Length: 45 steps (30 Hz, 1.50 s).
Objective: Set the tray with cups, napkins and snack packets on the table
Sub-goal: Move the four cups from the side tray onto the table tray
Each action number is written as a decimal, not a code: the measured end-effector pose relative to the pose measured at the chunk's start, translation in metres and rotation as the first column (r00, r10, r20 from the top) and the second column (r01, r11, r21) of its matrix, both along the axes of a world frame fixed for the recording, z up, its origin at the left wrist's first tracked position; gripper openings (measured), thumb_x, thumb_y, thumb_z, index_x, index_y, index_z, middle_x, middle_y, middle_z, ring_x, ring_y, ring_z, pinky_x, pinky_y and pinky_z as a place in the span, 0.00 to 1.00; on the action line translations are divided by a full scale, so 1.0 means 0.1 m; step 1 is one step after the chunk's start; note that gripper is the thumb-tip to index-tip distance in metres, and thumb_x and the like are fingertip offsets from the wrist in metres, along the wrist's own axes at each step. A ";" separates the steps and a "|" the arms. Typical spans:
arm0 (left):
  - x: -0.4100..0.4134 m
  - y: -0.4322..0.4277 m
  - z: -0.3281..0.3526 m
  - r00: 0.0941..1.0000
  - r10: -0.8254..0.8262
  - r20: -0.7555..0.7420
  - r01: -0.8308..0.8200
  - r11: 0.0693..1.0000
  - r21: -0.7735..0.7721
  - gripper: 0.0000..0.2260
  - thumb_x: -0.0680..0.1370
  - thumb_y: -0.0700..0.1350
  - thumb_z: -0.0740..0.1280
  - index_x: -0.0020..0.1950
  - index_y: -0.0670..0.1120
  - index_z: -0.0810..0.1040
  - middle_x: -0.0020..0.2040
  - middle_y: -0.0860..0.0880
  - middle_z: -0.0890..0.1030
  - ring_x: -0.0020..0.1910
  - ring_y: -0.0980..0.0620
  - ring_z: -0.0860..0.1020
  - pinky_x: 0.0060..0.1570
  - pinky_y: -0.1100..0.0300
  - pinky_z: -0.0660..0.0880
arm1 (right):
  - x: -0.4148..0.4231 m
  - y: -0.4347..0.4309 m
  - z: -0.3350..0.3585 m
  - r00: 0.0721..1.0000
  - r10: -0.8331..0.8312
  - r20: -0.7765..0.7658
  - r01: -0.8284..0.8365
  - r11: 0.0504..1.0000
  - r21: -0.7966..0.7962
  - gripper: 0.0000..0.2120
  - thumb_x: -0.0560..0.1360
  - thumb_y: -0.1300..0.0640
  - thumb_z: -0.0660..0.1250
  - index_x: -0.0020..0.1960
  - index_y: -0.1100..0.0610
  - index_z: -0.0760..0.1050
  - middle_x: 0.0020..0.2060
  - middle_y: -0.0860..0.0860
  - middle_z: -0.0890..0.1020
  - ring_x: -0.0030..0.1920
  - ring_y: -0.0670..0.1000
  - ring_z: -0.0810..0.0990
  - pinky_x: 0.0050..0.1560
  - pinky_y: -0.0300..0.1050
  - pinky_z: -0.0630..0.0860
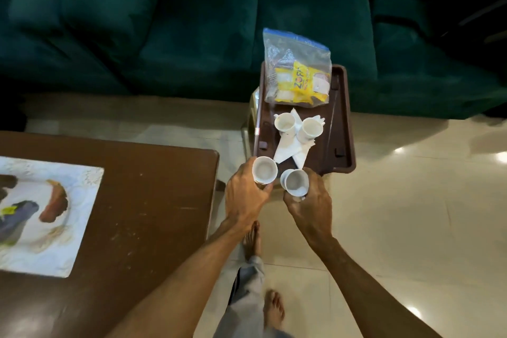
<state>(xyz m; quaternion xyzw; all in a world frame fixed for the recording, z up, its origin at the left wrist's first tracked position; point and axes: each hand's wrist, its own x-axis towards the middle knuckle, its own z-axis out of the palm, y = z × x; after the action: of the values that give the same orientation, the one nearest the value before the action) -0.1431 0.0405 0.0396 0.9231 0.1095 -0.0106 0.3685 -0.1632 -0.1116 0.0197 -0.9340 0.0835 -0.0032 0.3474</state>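
Note:
A dark brown tray (341, 118) rests on a low stool in front of the sofa. On it stand two white cups (284, 123) (311, 129) on top of white napkins (288, 149), and behind them lies a clear zip bag of snack packets (297, 77). My left hand (245, 197) grips a third white cup (264, 170) near the tray's front left corner. My right hand (310, 200) grips another white cup (295, 181) just before the tray's front edge. Both held cups are upright and look empty.
The brown wooden table (142, 214) lies to the left, with a printed white mat (41, 217) on it. A dark green sofa (192, 35) runs across the back. Glossy tiled floor (411, 214) and my bare feet are below.

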 end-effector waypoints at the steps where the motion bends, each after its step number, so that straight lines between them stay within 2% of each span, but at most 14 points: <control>1: -0.17 0.08 0.06 1.000 0.015 0.017 -0.015 1.000 0.002 0.28 0.70 0.55 0.79 0.66 0.48 0.76 0.60 0.50 0.83 0.57 0.49 0.82 0.56 0.51 0.80 | -0.13 0.06 0.04 0.999 0.022 0.026 -0.022 1.000 0.011 0.29 0.67 0.54 0.79 0.65 0.58 0.74 0.56 0.53 0.81 0.53 0.56 0.81 0.50 0.51 0.81; 7: -0.90 0.59 0.40 0.996 0.089 0.024 -0.090 0.996 0.021 0.25 0.70 0.53 0.78 0.64 0.49 0.77 0.57 0.51 0.84 0.54 0.48 0.82 0.52 0.50 0.80 | -0.68 0.44 0.26 0.997 0.040 0.067 -0.042 0.998 0.041 0.31 0.66 0.57 0.78 0.67 0.58 0.74 0.59 0.54 0.81 0.57 0.58 0.80 0.53 0.50 0.78; 12: -1.53 1.34 0.59 0.983 0.175 0.054 -0.177 0.983 0.053 0.28 0.70 0.54 0.79 0.67 0.49 0.76 0.62 0.51 0.82 0.60 0.51 0.81 0.59 0.53 0.79 | -1.15 1.10 0.46 0.988 0.126 0.086 -0.131 0.990 0.047 0.31 0.68 0.54 0.79 0.67 0.59 0.74 0.60 0.55 0.80 0.57 0.57 0.80 0.54 0.51 0.80; 17: -2.09 2.26 0.68 0.961 0.273 0.049 -0.275 0.960 0.051 0.30 0.70 0.56 0.79 0.69 0.48 0.76 0.64 0.50 0.82 0.63 0.52 0.80 0.62 0.60 0.74 | -1.56 2.01 0.61 0.974 0.206 0.093 -0.212 0.976 0.057 0.32 0.68 0.55 0.79 0.68 0.60 0.73 0.61 0.56 0.80 0.60 0.58 0.79 0.57 0.55 0.80; 22: -2.62 3.40 0.78 0.940 0.337 0.051 -0.340 0.939 0.056 0.29 0.69 0.55 0.80 0.67 0.48 0.77 0.62 0.49 0.83 0.62 0.50 0.81 0.60 0.61 0.71 | -1.99 3.15 0.72 0.965 0.249 0.088 -0.253 0.967 0.042 0.34 0.67 0.53 0.80 0.69 0.58 0.72 0.62 0.54 0.79 0.60 0.55 0.79 0.58 0.47 0.76; 25: -2.85 4.14 0.85 0.932 0.361 0.037 -0.363 0.930 0.056 0.29 0.69 0.56 0.79 0.66 0.47 0.78 0.62 0.49 0.83 0.61 0.50 0.81 0.60 0.57 0.76 | -2.19 3.86 0.76 0.964 0.251 0.083 -0.257 0.964 0.069 0.34 0.67 0.53 0.80 0.69 0.57 0.72 0.61 0.53 0.79 0.59 0.55 0.80 0.57 0.49 0.79; 27: -2.96 4.62 0.88 0.932 0.362 0.024 -0.363 0.929 0.077 0.29 0.69 0.55 0.80 0.66 0.47 0.78 0.61 0.49 0.84 0.61 0.49 0.81 0.60 0.54 0.79 | -2.29 4.31 0.76 0.965 0.254 0.069 -0.259 0.961 0.093 0.34 0.67 0.52 0.80 0.69 0.56 0.72 0.62 0.52 0.79 0.60 0.54 0.80 0.56 0.46 0.78; 31: -3.00 5.38 0.85 0.928 0.374 0.007 -0.372 0.921 0.120 0.28 0.68 0.56 0.80 0.65 0.47 0.79 0.58 0.49 0.84 0.57 0.50 0.82 0.55 0.52 0.81 | -2.34 5.05 0.70 0.965 0.259 0.027 -0.261 0.959 0.113 0.35 0.67 0.51 0.81 0.70 0.55 0.71 0.64 0.52 0.79 0.61 0.53 0.80 0.57 0.48 0.78; 35: -2.82 5.95 0.70 0.922 0.386 -0.012 -0.383 0.918 0.107 0.27 0.68 0.55 0.80 0.64 0.47 0.79 0.58 0.49 0.84 0.57 0.50 0.82 0.55 0.52 0.81 | -2.21 5.64 0.54 0.961 0.276 -0.004 -0.273 0.952 0.137 0.32 0.67 0.51 0.81 0.67 0.52 0.72 0.61 0.51 0.80 0.59 0.53 0.82 0.54 0.43 0.76; 42: -2.25 6.76 0.27 0.924 0.376 -0.070 -0.367 0.924 0.107 0.26 0.69 0.55 0.79 0.63 0.47 0.79 0.57 0.49 0.84 0.57 0.48 0.82 0.54 0.52 0.80 | -1.70 6.59 0.12 0.964 0.249 -0.094 -0.233 0.960 0.157 0.30 0.71 0.50 0.78 0.68 0.55 0.71 0.61 0.54 0.81 0.60 0.57 0.81 0.61 0.54 0.79; 45: -1.99 6.98 0.07 0.929 0.360 -0.084 -0.350 0.930 0.113 0.27 0.69 0.56 0.79 0.64 0.48 0.79 0.55 0.49 0.85 0.55 0.46 0.82 0.52 0.50 0.80 | -1.46 6.86 -0.05 0.971 0.224 -0.085 -0.211 0.967 0.141 0.31 0.69 0.50 0.79 0.67 0.55 0.71 0.60 0.54 0.82 0.59 0.57 0.82 0.58 0.49 0.77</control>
<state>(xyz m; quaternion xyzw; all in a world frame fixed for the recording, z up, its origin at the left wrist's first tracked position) -0.3420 0.7390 0.0471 0.9029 0.2938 0.0140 0.3134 -0.3095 0.5740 0.0150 -0.9116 -0.0022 0.0873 0.4016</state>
